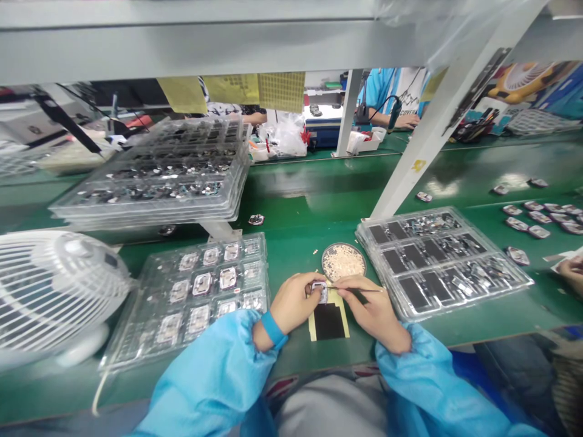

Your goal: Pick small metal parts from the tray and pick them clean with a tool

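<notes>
My left hand (294, 301), with a blue band at the wrist, is closed on a small watch-like case (323, 294) with a pale inside and a dark rim. Between the fingers of my right hand (370, 308) is a thin pair of tweezers (364, 290), its tip reaching over the case. Just below both hands lies a black pad (330, 321) edged with yellow tape. Behind them stands a round dish (344, 261) filled with many small beige pieces. Which piece, if any, the tweezer tip grips is too small to tell.
A clear tray (150, 303) of similar cases lies left, beside a white fan (54, 297). Stacked parts trays (155, 173) stand behind it. Another tray (449, 261) of black parts sits right, below a slanted post (423, 139). Loose cases (539, 232) and another person's hand (571, 270) are far right.
</notes>
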A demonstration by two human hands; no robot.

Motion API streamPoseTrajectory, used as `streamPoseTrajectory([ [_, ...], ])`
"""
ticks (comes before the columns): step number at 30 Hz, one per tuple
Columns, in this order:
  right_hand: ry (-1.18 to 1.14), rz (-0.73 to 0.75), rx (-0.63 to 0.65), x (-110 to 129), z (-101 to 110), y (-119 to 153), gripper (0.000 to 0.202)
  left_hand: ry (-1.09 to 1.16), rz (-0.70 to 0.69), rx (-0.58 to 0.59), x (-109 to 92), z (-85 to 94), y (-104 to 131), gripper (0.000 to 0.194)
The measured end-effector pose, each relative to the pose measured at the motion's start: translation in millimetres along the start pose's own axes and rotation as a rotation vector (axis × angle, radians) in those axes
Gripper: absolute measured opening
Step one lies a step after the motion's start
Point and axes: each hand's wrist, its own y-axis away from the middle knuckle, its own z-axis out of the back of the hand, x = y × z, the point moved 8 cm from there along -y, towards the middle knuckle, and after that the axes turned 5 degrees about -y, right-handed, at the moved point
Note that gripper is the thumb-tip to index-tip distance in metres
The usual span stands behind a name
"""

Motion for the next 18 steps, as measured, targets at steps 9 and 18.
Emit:
streamPoseTrajectory([
  [9, 0.011, 0.044, 0.021, 5.4, -2.4, -0.3, 0.017, 0.009, -0.01, 0.0, -1.7, 0.0, 1.0, 0.035],
  [18, 0.007, 0.06, 0.023, 5.4, -3.1, 0.7, 0.019, -0.001, 0.002, 0.002, -0.8, 0.9, 0.9, 0.033],
])
